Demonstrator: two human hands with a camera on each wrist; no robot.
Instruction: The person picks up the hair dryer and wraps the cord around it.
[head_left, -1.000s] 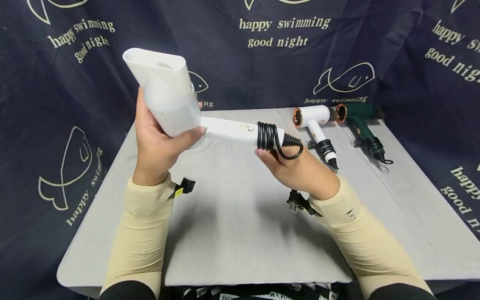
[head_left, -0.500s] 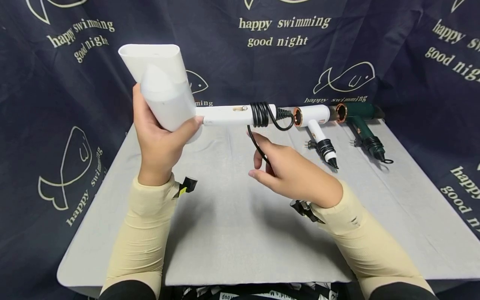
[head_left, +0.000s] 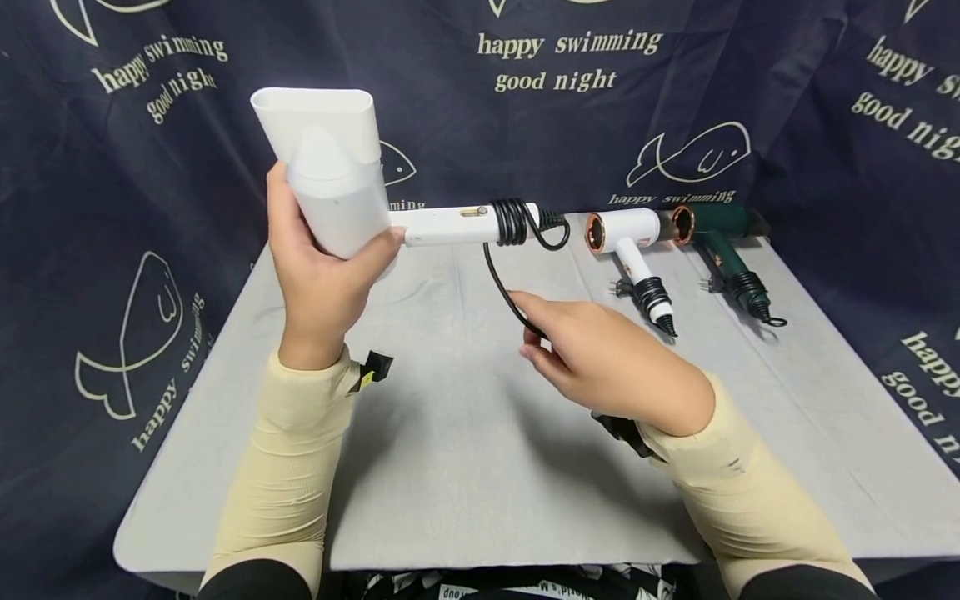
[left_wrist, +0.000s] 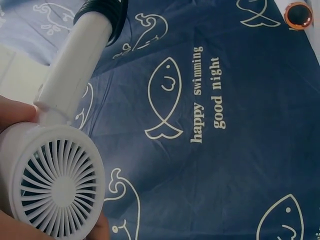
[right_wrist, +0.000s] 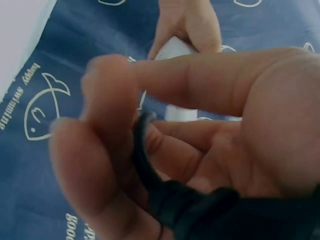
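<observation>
In the head view my left hand [head_left: 318, 283] grips the barrel of a white hair dryer [head_left: 341, 208] above the table, its flat nozzle [head_left: 318, 125] pointing up. The dryer's handle [head_left: 438, 226] extends level to the right, with black cord [head_left: 512, 222] coiled round its end. A vented round end [left_wrist: 63, 190] of the dryer faces the left wrist camera. My right hand [head_left: 607, 354], lower and to the right, holds the loose cord length hanging from the coil. In the right wrist view, curled fingers surround the cord's thick black plug end [right_wrist: 195, 207]; its prongs are hidden.
A second white hair dryer [head_left: 636, 258] with a copper-coloured rim lies at the table's back right. Beside it is a dark green hair dryer [head_left: 727, 258]. Both have cords wrapped round their handles. A patterned navy cloth [head_left: 555, 125] hangs behind the grey-covered table [head_left: 465, 467].
My right hand has left the handle end and moved down, drawing a length of cord out from the coil. My left hand has raised and levelled the dryer's handle.
</observation>
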